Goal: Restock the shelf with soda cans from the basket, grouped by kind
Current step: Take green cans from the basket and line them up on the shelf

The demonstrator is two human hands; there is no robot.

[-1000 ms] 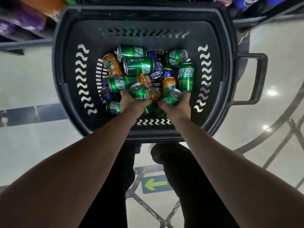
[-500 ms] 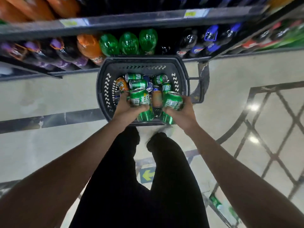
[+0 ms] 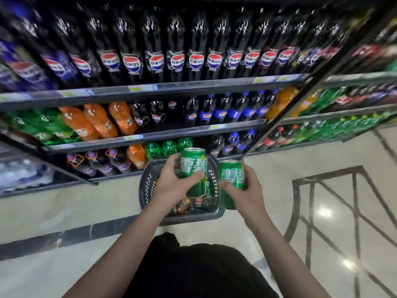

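My left hand (image 3: 171, 186) grips green soda cans (image 3: 193, 164), one stacked above another, held upright over the dark plastic basket (image 3: 148, 190). My right hand (image 3: 247, 190) grips two more green cans (image 3: 232, 175), just right of the basket. Orange and other cans (image 3: 184, 204) still lie in the basket on the floor. The shelf (image 3: 150, 91) rises in front, full of bottles.
Dark cola bottles (image 3: 176, 61) fill the top shelf. Green, orange and blue-labelled bottles (image 3: 96, 123) stand on the lower shelves. A second shelf unit (image 3: 343, 117) stands to the right. The pale tiled floor (image 3: 322, 211) has dark inlaid lines.
Both hands lifted green cans out of the basket and raised them. The view has tilted up from the basket to the shelves.
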